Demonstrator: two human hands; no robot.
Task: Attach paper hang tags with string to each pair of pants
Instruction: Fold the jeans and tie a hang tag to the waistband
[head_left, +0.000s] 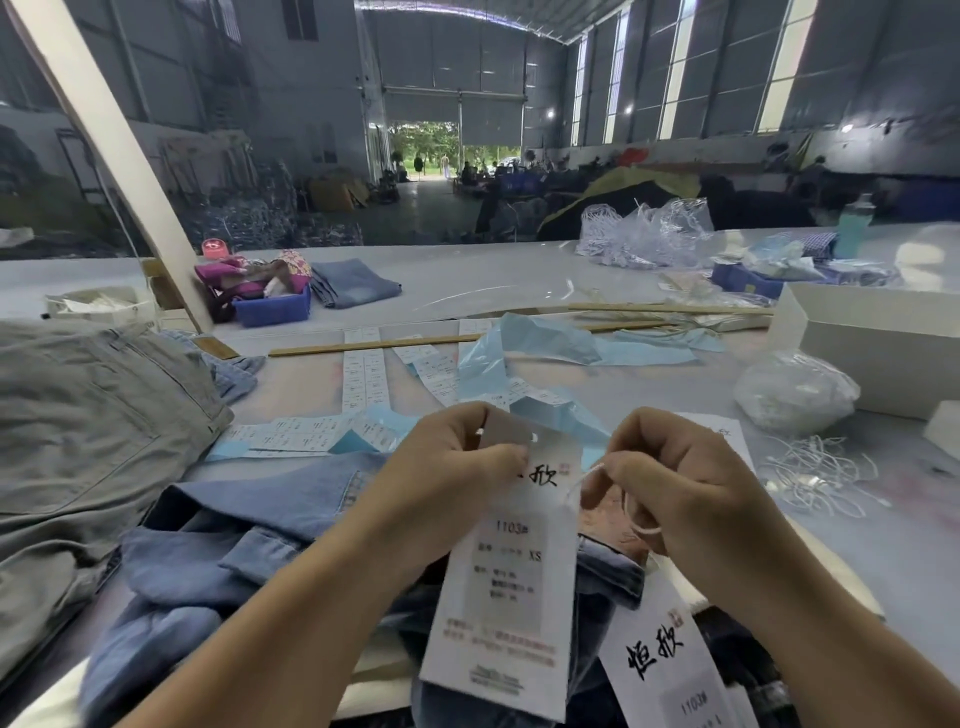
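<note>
Both forearms reach in from the bottom edge over blue denim pants (249, 540) heaped on the table (467, 280). Above the pants, the left hand (447, 478) pinches the top of a white paper hang tag (511, 577) printed "1103" and "XS"; the tag's lower part hangs free. Just right of the tag, the right hand (670, 493) has its fingers curled round a loop of white string (636, 514), part of it hidden in the fist. A second tag (670, 670), below the first, is cut off by the frame. Left of the tag lie grey pants (88, 431); beyond it, label strips (363, 379) and blue plastic film (524, 348); to its right, loose strings (815, 473). Behind the table stretches a dim warehouse hall with an open doorway (441, 150); the far goods are blurred.
</note>
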